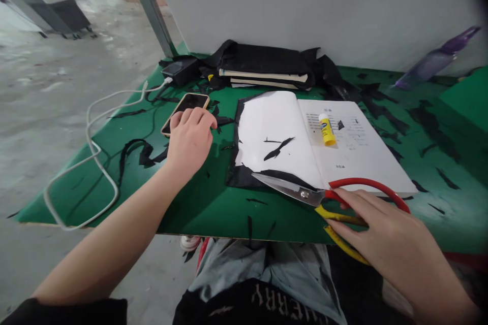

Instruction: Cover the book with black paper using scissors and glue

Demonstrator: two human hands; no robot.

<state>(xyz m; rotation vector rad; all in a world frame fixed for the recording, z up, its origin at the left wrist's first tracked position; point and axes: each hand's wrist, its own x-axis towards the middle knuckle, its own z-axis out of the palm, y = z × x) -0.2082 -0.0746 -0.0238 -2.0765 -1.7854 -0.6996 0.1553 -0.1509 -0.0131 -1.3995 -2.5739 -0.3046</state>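
Observation:
My right hand (385, 228) has its fingers through the handles of a large pair of scissors (301, 190), one handle red and the other yellow. The blades look nearly closed and point left along the near edge of an open book (274, 127) with a black cover. My left hand (192, 137) is bent over the near right part of a phone (190, 101) lying flat. Its fingers are curled downward, and the tips are hidden. On the book's right page lies a yellow glue stick (327, 131); black scraps (280, 148) lie on the left page.
A white cable (91, 142) loops over the green table (202, 208) on the left, near a black box (182, 68). Black-covered books (267, 63) lie by the wall. A purple bottle (430, 63) leans at the right, with many black scraps nearby.

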